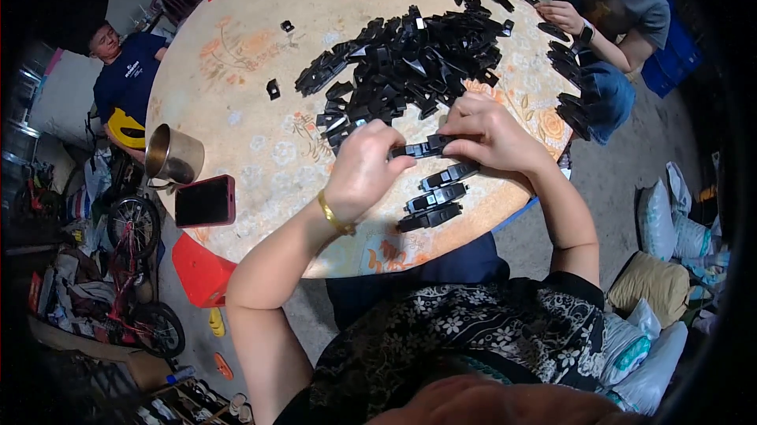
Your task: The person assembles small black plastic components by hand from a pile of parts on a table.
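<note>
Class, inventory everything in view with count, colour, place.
table: one, cream, centre
loose parts: many, black, heaped and scattered on table
lined-up parts: three, black, near edge
held part: at least one, black, between hands
mug: one, silver, left edge
phone: one, black and red, beside mug
stool: one, red, lower left
bicycle: one, red, left floor
sacks: several, pale, right floor
person: one, navy shirt, left
second person: one, grey shirt, upper right
left hand: one, bare, held part's left
right hand: one, bare, held part's right
</note>
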A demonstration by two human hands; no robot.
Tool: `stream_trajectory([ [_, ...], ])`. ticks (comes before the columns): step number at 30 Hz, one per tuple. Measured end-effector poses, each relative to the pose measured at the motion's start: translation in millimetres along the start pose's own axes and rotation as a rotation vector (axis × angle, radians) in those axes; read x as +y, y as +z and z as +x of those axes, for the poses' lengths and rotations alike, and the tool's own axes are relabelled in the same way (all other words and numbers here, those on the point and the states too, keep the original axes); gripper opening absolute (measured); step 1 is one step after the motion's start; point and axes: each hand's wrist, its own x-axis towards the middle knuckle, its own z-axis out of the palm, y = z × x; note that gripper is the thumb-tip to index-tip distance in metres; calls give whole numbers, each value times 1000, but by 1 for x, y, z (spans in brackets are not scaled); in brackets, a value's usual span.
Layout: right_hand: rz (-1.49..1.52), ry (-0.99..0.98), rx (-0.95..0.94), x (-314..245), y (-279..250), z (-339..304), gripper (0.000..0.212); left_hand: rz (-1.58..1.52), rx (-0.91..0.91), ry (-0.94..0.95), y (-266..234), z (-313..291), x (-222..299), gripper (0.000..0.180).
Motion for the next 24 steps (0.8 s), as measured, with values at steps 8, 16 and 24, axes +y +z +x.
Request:
stream_trajectory([
  [8,-87,-67,-74,-5,2,10,26,-66,-6,92,3,2,2,18],
  [16,252,-23,-303,7,1,16,27,-210,-79,-35,-23,23,-17,18],
  [24,-434,-85,-12,13,13,39,29,257,402,-151,-32,52,-104,22],
])
